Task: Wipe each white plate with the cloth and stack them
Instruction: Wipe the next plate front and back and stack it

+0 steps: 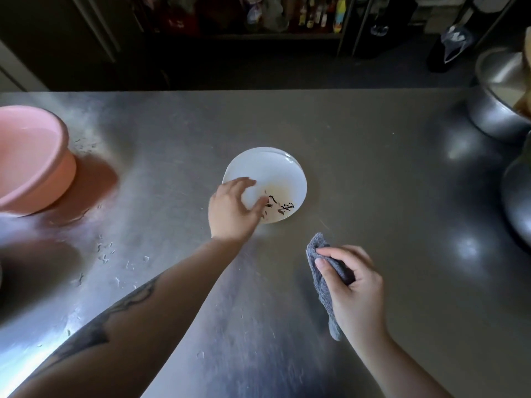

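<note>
A white plate (273, 173) with black brush marks near its front rim lies in the middle of the steel counter. A second rim edge shows at its back right, so it seems to sit on another plate. My left hand (231, 209) grips the plate's left front rim, thumb on the inside. My right hand (355, 285) holds a grey cloth (319, 271) bunched in its fingers, in front and to the right of the plate and apart from it.
A pink basin (31, 159) holding water stands at the left edge, with water drops on the steel counter (388, 196) around it. Metal bowls (500, 96) crowd the right edge. Dark shelves with bottles (316, 12) run behind the counter.
</note>
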The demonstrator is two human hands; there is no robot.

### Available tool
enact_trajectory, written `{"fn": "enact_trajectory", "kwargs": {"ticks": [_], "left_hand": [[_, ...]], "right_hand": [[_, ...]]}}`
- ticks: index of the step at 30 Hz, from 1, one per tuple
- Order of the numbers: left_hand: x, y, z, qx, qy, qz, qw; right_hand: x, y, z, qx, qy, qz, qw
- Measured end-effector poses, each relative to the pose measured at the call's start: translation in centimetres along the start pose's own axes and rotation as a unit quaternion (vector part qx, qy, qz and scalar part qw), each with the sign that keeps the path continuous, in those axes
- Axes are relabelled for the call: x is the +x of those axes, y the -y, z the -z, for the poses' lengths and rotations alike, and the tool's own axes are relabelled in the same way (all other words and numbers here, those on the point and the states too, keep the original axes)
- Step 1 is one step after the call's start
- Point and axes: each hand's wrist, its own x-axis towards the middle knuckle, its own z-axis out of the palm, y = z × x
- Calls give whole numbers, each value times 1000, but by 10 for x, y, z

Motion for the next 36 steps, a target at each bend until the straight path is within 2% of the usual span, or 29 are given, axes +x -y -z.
{"fn": "enact_trajectory", "kwargs": {"ticks": [2,5,10,13,17,21,27,30,36], "left_hand": [[5,9,5,17,-18,107,994],[11,24,11,12,20,215,976],[17,26,10,-83,11,295,952],[25,25,10,-179,-13,352,919],[32,23,8,-264,-82,375,885],[30,24,-1,-287,-108,397,865],[32,27,-2,-258,-69,406,874],[34,26,-4,-272,-82,399,871],[34,30,-12,-247,-91,361,894]], "right_hand": [[3,1,-3,1,3,1,1000],[9,3,-7,1,2,5,1000],[13,5,-14,0,7,1,1000],[15,5,-15,-2,10,6,1000],[18,5,-15,-7,8,7,1000],[17,4,-13,-6,4,-4,1000],[14,1,-13,-2,2,-16,1000],[13,2,-17,0,5,-18,1000],[13,3,-16,-4,7,-17,1000]]}}
